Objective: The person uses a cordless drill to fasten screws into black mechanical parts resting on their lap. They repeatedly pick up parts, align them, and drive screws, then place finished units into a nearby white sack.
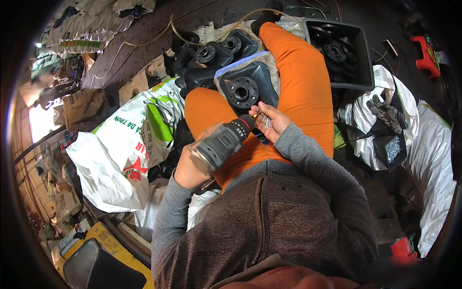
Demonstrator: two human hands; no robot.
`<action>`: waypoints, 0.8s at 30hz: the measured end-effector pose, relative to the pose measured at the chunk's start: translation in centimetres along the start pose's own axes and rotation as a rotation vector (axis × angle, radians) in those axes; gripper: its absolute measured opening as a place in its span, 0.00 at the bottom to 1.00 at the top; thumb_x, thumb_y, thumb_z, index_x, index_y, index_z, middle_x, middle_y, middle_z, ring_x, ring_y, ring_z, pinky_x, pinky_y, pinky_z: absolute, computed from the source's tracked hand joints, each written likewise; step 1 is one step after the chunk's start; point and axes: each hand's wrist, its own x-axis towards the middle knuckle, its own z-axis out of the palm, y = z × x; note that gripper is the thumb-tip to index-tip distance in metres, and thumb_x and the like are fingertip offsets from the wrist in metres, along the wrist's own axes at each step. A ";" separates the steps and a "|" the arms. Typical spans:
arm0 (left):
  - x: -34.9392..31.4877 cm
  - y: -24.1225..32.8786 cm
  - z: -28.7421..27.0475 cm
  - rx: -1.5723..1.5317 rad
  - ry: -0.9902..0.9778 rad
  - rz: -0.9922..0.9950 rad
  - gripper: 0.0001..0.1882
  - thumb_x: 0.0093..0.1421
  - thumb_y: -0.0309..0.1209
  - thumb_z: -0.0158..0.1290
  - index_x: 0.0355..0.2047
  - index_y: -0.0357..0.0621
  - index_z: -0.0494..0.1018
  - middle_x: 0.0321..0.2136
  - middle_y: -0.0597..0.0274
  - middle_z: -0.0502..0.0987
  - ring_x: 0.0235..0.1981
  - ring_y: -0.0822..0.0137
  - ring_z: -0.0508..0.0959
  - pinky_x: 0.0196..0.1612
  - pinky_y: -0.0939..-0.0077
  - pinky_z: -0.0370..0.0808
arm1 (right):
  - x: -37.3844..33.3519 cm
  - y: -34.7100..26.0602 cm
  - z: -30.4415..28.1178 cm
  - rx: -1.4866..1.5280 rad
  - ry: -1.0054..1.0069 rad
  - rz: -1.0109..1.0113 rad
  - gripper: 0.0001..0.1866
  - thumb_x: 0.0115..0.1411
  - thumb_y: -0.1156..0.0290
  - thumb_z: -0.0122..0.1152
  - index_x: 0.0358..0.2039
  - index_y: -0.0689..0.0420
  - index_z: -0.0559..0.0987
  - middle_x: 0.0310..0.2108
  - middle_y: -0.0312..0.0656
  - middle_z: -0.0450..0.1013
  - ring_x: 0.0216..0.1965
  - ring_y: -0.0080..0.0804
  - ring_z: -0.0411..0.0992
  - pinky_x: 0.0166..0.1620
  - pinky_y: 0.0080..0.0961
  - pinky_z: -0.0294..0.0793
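Observation:
My left hand (188, 168) is wrapped round the grip of a grey cordless drill (219, 144), which points up and to the right. Several thin silvery screws (266, 120) lie in the closed fingers of my right hand (275, 121), whose thumb and fingertips meet at the drill's tip. Just beyond the tip, between my orange-trousered legs, rests a black plastic part (265, 81) with a square base. Its round flange (232, 98) has a centre hole and a ring of smaller holes. Under it is a worn pad with a pale blue edge (240, 62).
More black flanged parts (211, 60) stand at the far left of my legs. A grey crate (342, 83) of round black pieces is at the far right. White sacks (120, 144) lie on the left. A glove (386, 114) and a bag of small metal pieces (393, 150) are on the right.

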 end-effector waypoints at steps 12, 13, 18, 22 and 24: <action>3.7 -1.9 -1.7 0.083 0.086 0.029 0.19 0.48 0.23 0.59 0.43 0.37 0.74 0.40 0.51 0.78 0.41 0.59 0.79 0.47 0.67 0.73 | 3.9 1.9 -2.7 -0.196 0.220 -0.128 0.12 0.67 0.67 0.49 0.48 0.56 0.70 0.25 0.30 0.65 0.19 0.16 0.61 0.25 0.17 0.70; 4.2 -2.1 -2.3 0.113 0.071 -0.010 0.18 0.49 0.23 0.59 0.42 0.37 0.74 0.38 0.52 0.79 0.39 0.61 0.79 0.45 0.67 0.74 | 4.3 2.2 -2.6 -0.223 0.265 -0.157 0.12 0.67 0.67 0.49 0.49 0.56 0.70 0.24 0.29 0.63 0.17 0.15 0.58 0.23 0.16 0.67; 5.4 -5.7 -2.8 0.119 -0.014 -0.196 0.22 0.42 0.25 0.59 0.41 0.34 0.73 0.33 0.46 0.78 0.35 0.50 0.79 0.40 0.65 0.75 | 5.3 2.3 -1.3 -0.505 0.351 -0.219 0.18 0.61 0.58 0.59 0.42 0.59 0.72 0.23 0.29 0.65 0.16 0.13 0.57 0.18 0.15 0.60; 7.1 -5.5 -2.7 0.153 -0.031 -0.150 0.20 0.41 0.25 0.60 0.37 0.35 0.73 0.31 0.47 0.77 0.33 0.50 0.79 0.38 0.65 0.75 | 6.0 2.1 -1.3 -0.554 0.331 -0.177 0.19 0.59 0.55 0.61 0.38 0.58 0.73 0.22 0.29 0.66 0.15 0.12 0.57 0.17 0.14 0.57; 8.1 -4.7 -2.9 0.193 -0.007 -0.149 0.18 0.41 0.25 0.60 0.35 0.35 0.73 0.30 0.47 0.78 0.32 0.50 0.79 0.37 0.65 0.76 | 6.4 2.2 -1.5 -0.564 0.327 -0.166 0.17 0.59 0.55 0.61 0.35 0.57 0.74 0.21 0.27 0.65 0.15 0.13 0.57 0.16 0.14 0.55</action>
